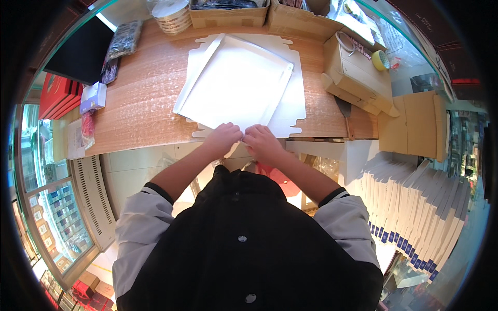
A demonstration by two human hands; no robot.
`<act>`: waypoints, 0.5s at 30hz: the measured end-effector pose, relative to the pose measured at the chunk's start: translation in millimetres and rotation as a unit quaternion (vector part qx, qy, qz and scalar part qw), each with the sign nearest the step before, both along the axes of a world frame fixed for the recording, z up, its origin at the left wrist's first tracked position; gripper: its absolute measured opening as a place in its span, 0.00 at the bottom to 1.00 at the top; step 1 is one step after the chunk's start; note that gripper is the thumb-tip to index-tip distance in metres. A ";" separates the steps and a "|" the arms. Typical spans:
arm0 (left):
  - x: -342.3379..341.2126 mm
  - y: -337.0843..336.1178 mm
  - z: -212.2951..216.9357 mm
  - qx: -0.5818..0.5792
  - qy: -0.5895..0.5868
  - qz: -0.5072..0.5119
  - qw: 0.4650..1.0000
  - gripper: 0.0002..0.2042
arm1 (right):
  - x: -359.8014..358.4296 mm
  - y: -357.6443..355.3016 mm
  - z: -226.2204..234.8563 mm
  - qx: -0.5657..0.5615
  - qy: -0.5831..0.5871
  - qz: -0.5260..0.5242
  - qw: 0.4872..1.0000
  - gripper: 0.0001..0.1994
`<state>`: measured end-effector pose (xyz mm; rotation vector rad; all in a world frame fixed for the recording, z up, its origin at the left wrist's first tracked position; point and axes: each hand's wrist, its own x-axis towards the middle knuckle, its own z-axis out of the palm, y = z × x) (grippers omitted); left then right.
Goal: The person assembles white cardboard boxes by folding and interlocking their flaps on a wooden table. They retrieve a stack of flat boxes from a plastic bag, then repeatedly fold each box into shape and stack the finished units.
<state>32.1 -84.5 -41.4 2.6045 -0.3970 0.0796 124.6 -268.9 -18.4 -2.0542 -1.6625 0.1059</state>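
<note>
Both hands, left hand [223, 139] and right hand [262, 142], pinch the white cardboard sheet [236, 85] on the wooden table [140, 98]; white boxes [415, 207] stand nearby.

Left hand [224, 138] and right hand [262, 142] pinching near corner of white box blank [233, 83].

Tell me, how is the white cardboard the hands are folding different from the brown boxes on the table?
The white cardboard lies flat and unfolded on the wooden table, with its side flaps partly raised; the brown boxes are already built and closed. The white cardboard is plain white; the brown boxes are tan. The left hand and right hand press the white cardboard's near corner; nobody touches the brown boxes. Both sit on the same table and appear to be cardboard.
</note>
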 end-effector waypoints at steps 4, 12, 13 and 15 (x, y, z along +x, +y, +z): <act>-12.4 18.4 -1.0 0.007 -0.001 -0.017 1.000 0.03 | 13.1 -7.8 2.7 -0.051 -0.037 0.069 0.996 0.14; -20.7 28.4 4.2 0.106 0.011 -0.094 0.990 0.04 | 1.5 -20.5 1.3 -0.072 0.002 0.116 0.991 0.16; -23.1 28.0 5.8 0.108 0.015 -0.104 0.989 0.04 | 2.1 -20.3 4.6 -0.058 0.018 0.103 0.993 0.16; -26.0 34.0 9.5 0.123 -0.009 -0.129 0.984 0.04 | 3.5 -19.7 11.2 -0.030 0.051 0.072 0.996 0.16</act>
